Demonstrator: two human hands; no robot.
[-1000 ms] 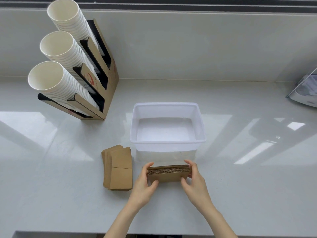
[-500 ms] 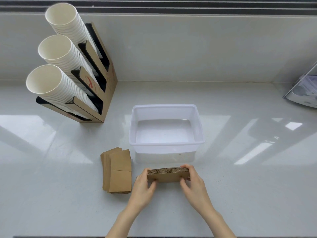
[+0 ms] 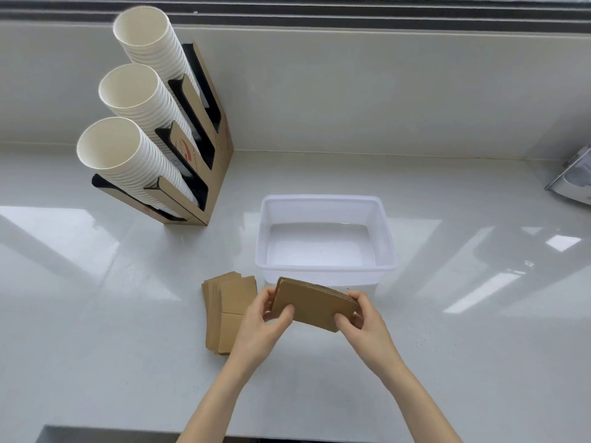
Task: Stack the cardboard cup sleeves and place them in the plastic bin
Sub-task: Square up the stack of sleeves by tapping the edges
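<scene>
A stack of brown cardboard cup sleeves is held between both hands just in front of the plastic bin, tilted with its broad face toward me. My left hand grips its left end and my right hand grips its right end. The translucent white bin holds nothing. A second pile of flat sleeves lies on the counter to the left, partly hidden by my left hand.
A cardboard rack with three slanted columns of white paper cups stands at the back left. A grey object sits at the right edge. The white counter's front edge runs along the bottom.
The held stack has lifted off the counter and tipped so its broad face shows instead of its top edge. Both hands rose with it toward the bin.
</scene>
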